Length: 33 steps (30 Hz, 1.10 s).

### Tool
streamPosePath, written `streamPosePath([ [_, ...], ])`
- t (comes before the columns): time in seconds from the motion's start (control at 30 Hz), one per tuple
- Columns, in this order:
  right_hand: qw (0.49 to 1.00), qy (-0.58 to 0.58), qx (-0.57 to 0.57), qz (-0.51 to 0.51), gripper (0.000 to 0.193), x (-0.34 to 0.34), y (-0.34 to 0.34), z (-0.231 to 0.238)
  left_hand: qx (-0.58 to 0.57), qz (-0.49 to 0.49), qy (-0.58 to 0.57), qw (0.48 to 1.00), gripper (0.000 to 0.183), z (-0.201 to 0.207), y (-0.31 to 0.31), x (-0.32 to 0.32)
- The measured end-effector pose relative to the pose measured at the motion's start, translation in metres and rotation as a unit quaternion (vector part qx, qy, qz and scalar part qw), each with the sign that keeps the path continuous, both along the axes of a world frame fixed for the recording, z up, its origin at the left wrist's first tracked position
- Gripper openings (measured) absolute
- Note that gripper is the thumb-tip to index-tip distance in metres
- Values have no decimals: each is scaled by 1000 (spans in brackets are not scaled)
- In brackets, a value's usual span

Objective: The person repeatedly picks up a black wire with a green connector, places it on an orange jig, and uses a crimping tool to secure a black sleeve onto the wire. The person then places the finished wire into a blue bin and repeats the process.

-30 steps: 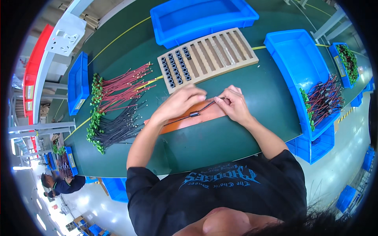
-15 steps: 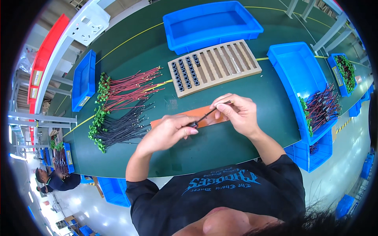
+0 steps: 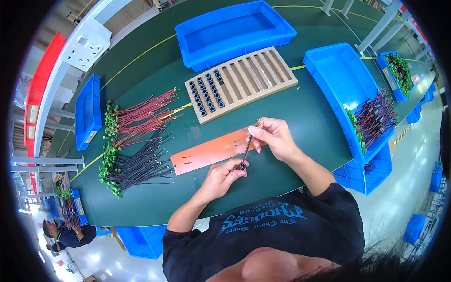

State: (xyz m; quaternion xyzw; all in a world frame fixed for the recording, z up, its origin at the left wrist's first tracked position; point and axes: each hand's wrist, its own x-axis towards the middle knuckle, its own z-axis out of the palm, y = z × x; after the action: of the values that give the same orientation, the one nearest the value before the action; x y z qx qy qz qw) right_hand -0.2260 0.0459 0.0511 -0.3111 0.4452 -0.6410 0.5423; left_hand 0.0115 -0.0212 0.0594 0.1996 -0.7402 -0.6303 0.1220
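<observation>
My left hand (image 3: 221,179) is closed in a pinch around the lower end of a short dark cable (image 3: 248,148), where a small black part shows at the fingertips. Higher up, my right hand (image 3: 277,138) pinches the cable's other end, and light-coloured tips stick out above the thumb. The cable runs almost upright between both hands. Under it lies an orange strip (image 3: 206,151) with a few dark marks, its right end partly behind my right hand. Left of the strip, red wires (image 3: 148,105) and black wires (image 3: 136,162) with green connectors (image 3: 112,148) are fanned out.
Beyond the strip stands a wooden rack (image 3: 242,101) with rows of black round parts (image 3: 203,95) in its left slots. A blue bin (image 3: 235,33) sits behind it. Another blue bin (image 3: 324,63) holds wired parts (image 3: 376,117) at right. A person (image 3: 70,234) is at far left.
My left hand has moved down and right, off the orange strip, uncovering its left end. The cable has swung from slanted to nearly upright. The whole view has shifted slightly.
</observation>
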Motion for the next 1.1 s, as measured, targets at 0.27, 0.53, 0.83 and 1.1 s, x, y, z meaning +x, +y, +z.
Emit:
streamPosePath([
  [0.27,985,117,-27,121,22,30,21,-8,247,40,87,964,58,-39,4,-9],
  [0.53,970,-113,-104,-189,26,-98,83,92,-154,14,189,970,66,-41,1,-2],
  [0.83,933,7,56,-355,23,-364,170,87,-163,59,70,982,41,-52,-2,-4],
  [1.1,713,390,466,-351,37,-383,160,42,-198,50,75,976,30,-46,-2,-9],
])
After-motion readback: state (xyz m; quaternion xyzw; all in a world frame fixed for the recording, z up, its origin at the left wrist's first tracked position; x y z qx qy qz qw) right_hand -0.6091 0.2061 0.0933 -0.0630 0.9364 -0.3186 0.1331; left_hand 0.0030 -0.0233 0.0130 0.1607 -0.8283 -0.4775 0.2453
